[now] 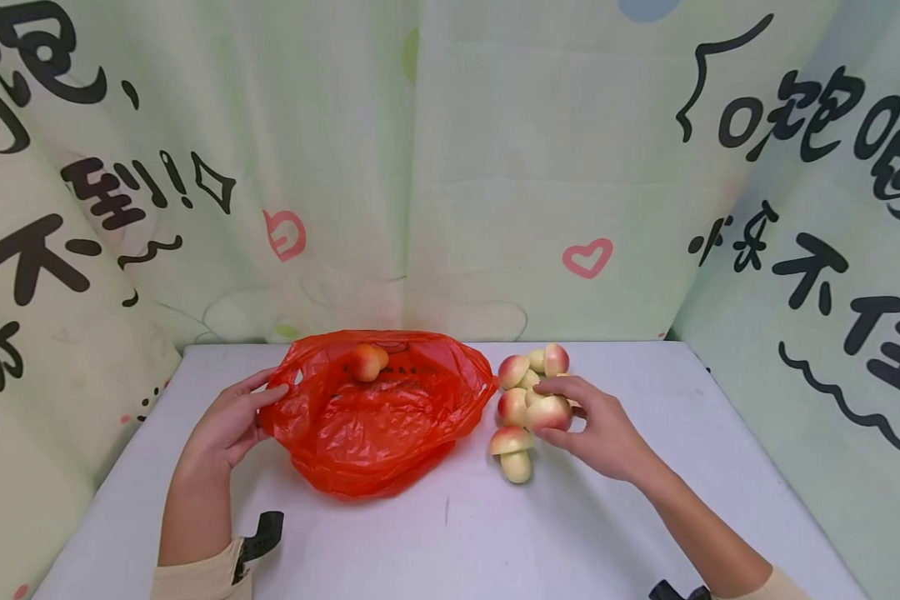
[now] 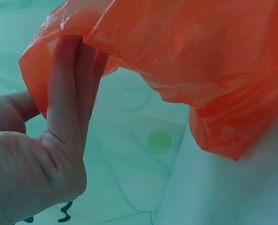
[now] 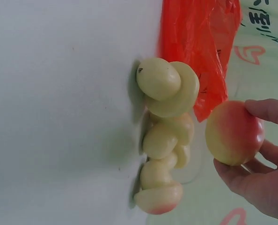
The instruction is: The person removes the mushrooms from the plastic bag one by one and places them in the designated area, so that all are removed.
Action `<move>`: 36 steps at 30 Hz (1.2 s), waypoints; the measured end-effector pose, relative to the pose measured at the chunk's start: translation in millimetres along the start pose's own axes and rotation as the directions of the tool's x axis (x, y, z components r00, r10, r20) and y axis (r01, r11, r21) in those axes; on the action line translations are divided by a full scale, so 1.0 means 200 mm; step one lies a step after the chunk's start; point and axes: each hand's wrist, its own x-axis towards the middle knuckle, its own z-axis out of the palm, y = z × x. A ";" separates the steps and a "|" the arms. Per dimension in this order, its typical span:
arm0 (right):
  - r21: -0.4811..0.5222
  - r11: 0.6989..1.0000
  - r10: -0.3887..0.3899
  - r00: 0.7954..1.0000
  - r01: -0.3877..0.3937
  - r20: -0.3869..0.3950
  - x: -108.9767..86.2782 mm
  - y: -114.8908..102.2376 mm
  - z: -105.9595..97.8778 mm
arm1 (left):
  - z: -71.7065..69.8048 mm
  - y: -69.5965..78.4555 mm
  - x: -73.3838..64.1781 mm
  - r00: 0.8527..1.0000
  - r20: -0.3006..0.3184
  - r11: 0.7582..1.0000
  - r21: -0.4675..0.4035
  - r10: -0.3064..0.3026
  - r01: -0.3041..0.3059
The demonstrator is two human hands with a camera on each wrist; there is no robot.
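My left hand [image 1: 225, 425] pinches the left rim of a red plastic bag [image 1: 397, 442], thumb on one side and fingers on the other. The bag's mouth spreads wide, and one toy mushroom [image 1: 365, 363] with an orange-looking cap lies inside at the back. To the right of the bag, my right hand [image 1: 603, 429] grips a mushroom [image 3: 235, 133] by its red and cream cap between thumb and fingers. In the right wrist view, it is apart from the other mushrooms [image 3: 158, 140] clustered on the table. Nearest me in that cluster is a mushroom [image 1: 516, 457] with its stem toward me.
Everything rests on a white table [image 1: 450, 550]. Pale green curtains [image 1: 487, 167] printed with black characters and pink hearts hang behind it and along both sides. A black strap [image 1: 262, 536] sits at the left wrist by the beige sleeve [image 1: 198, 579].
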 end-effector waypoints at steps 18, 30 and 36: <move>-0.015 1.000 0.009 1.000 -0.008 0.027 -0.10 0.07 0.00 | 0.01 0.01 0.00 1.000 -0.009 1.000 0.006 -0.005 0.005; -0.018 1.000 0.021 0.995 -0.020 0.101 -0.11 0.13 0.03 | 0.00 -0.01 0.00 1.000 0.000 1.000 0.000 -0.002 0.002; -0.033 0.999 0.035 0.993 -0.032 0.109 -0.11 0.16 0.05 | 0.01 0.00 0.00 1.000 -0.009 1.000 0.006 -0.003 0.003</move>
